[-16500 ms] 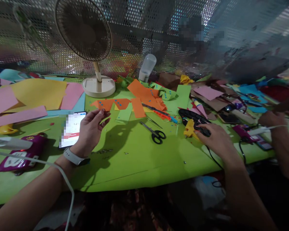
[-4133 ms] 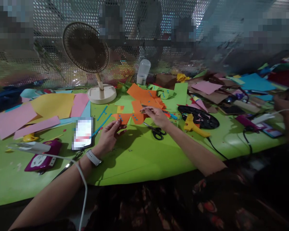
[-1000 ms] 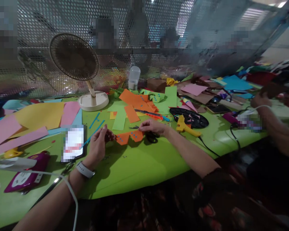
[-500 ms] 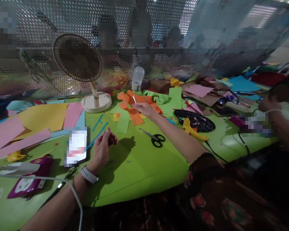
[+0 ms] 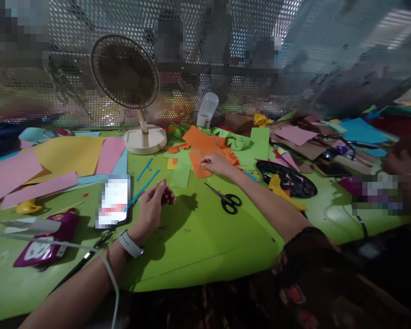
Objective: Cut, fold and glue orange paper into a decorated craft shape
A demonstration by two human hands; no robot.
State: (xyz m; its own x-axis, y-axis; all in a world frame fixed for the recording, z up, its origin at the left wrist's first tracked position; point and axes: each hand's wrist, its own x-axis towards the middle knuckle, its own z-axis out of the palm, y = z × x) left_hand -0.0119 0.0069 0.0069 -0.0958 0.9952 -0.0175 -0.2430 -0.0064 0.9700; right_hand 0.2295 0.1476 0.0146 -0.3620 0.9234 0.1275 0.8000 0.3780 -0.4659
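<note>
Presently, an orange paper strip (image 5: 199, 165) is lying flat on the green table cover (image 5: 198, 237), and the right hand (image 5: 215, 164) is resting on it with fingers curled narrow, fingertips touching its near end. Just beyond those fingers an orange paper pile (image 5: 205, 139) is sitting. Black scissors (image 5: 228, 199) are lying near the wrist. The left hand (image 5: 153, 208) is pinching a small dark red piece (image 5: 166, 198), a phone (image 5: 113, 201) just beside its knuckles.

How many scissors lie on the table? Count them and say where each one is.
1. The scissors lie on the green sheet, near the right hand and apart from it. More may be hidden in the paper clutter at the far right.
</note>
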